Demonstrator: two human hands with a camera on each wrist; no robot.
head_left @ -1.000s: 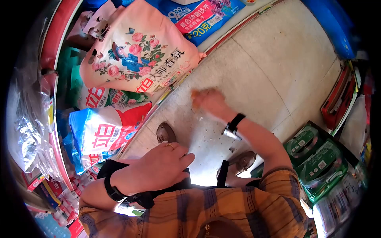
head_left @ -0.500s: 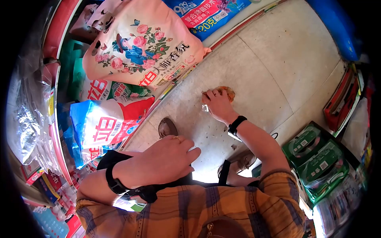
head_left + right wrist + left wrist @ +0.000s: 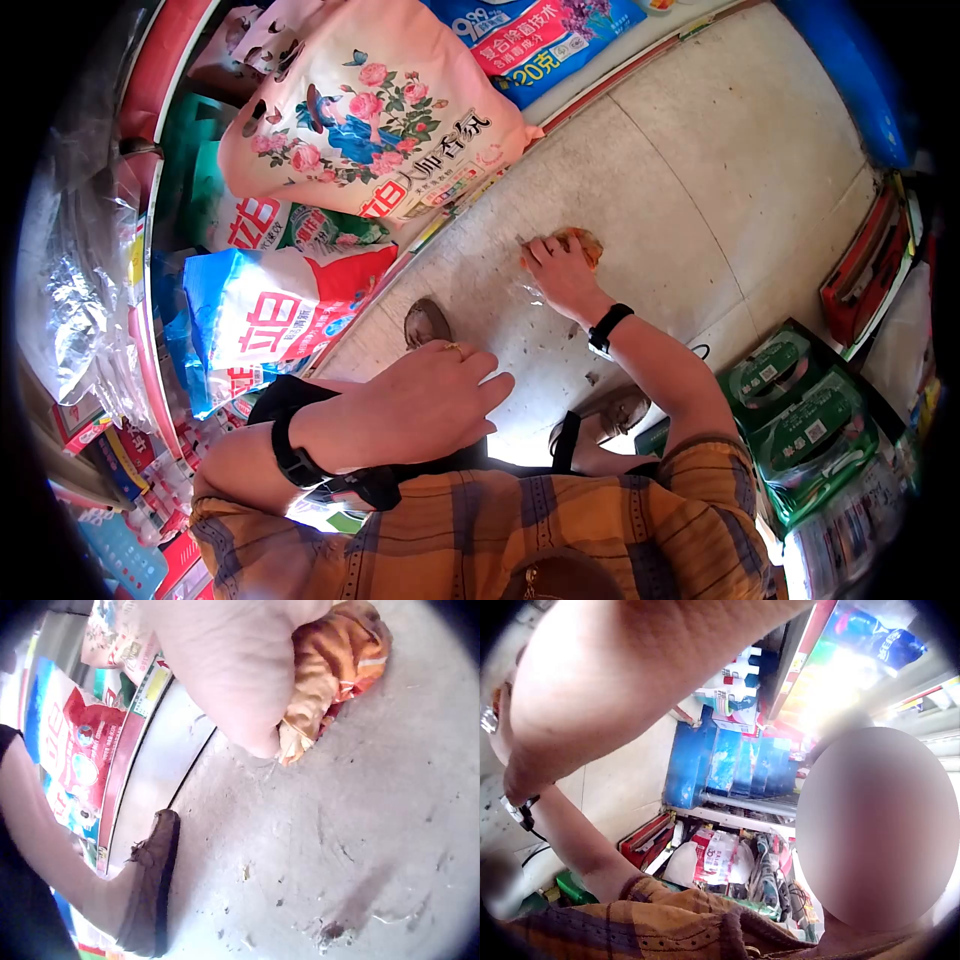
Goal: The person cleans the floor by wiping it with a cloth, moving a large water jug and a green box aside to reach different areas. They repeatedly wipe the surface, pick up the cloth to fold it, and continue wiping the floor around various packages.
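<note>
My right hand (image 3: 562,278) grips a bunched orange cloth (image 3: 582,246) low against the pale floor. In the right wrist view the crumpled orange cloth (image 3: 349,656) sticks out past the palm (image 3: 232,675), and the fingers' far ends are hidden. Bent across in front of the lap, my left hand (image 3: 425,400) has loosely curled fingers and holds nothing. Bits of dark dirt (image 3: 330,930) lie on the floor near the brown shoe (image 3: 154,892).
Along the left, a low shelf carries a pink floral detergent bag (image 3: 370,120) and a white, red and blue bag (image 3: 280,310). Green shrink-wrapped packs (image 3: 815,430) stand at the right. Brown shoes (image 3: 427,323) are on the floor beneath me.
My right hand was blurred in motion a second ago; it has since moved right with the cloth, then slightly down. The left hand has shifted a little to the right in view.
</note>
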